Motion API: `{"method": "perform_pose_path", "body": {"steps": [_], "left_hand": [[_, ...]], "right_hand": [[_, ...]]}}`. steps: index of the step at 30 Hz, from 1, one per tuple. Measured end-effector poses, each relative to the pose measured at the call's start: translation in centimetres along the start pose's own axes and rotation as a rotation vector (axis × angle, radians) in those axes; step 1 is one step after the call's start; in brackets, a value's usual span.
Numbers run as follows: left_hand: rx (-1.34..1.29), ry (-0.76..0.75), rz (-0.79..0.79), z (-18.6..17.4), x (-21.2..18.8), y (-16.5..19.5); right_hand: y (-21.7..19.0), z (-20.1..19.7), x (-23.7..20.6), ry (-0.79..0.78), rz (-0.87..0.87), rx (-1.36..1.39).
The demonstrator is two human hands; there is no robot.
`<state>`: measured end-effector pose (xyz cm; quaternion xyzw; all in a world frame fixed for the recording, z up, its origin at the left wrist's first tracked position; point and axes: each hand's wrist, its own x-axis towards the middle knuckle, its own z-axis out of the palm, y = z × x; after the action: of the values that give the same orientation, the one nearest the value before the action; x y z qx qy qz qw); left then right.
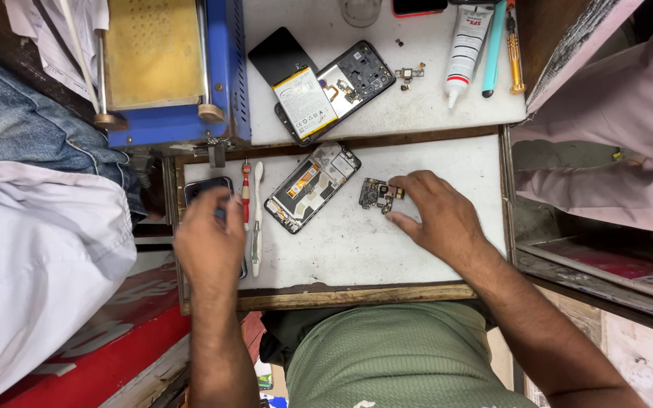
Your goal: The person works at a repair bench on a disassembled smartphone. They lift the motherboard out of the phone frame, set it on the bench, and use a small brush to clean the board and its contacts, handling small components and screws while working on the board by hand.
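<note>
My right hand [436, 215] rests on the white work surface [357, 249], its fingertips touching a small dark circuit board [376, 195]. Left of the board lies an opened phone frame [313, 187] with its insides showing, tilted diagonally. My left hand [209, 242] hovers over a dark phone [204, 187] at the left edge, next to a red-handled screwdriver [246, 195] and a white tool [257, 219]. The left fingers look blurred and I cannot tell whether they grip anything.
On the upper shelf lie another opened phone [345, 87] with a battery [305, 102], a black back cover [277, 54], small parts [410, 74], a white glue tube [462, 49], and a blue machine [168, 72]. Other people's clothing shows at the left [32, 249] and right [606, 136].
</note>
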<state>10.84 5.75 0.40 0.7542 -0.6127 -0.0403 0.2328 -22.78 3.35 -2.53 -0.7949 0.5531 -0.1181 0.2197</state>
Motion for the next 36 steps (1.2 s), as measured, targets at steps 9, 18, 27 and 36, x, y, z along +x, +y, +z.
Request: {"method": "perform_pose_path", "body": {"steps": [9,18,27,36], "left_hand": [[-0.049,-0.295,-0.023,1.1,-4.6,3.0],[-0.125,-0.146,-0.087,-0.3,-3.2,3.0],[-0.154,-0.196,-0.088,0.1,-4.4,3.1],[-0.312,-0.383,0.438,5.8,-7.6,9.4]], "right_hand": [[-0.6,-1.4,-0.6,-0.037,-0.107,0.05],[0.0,-2.7,2.7,-0.273,-0.241,0.025],[1.6,-1.1,1.1,-0.114,-0.181,0.088],[1.5,-2.1,-1.1,-0.201,-0.407,-0.122]]}}
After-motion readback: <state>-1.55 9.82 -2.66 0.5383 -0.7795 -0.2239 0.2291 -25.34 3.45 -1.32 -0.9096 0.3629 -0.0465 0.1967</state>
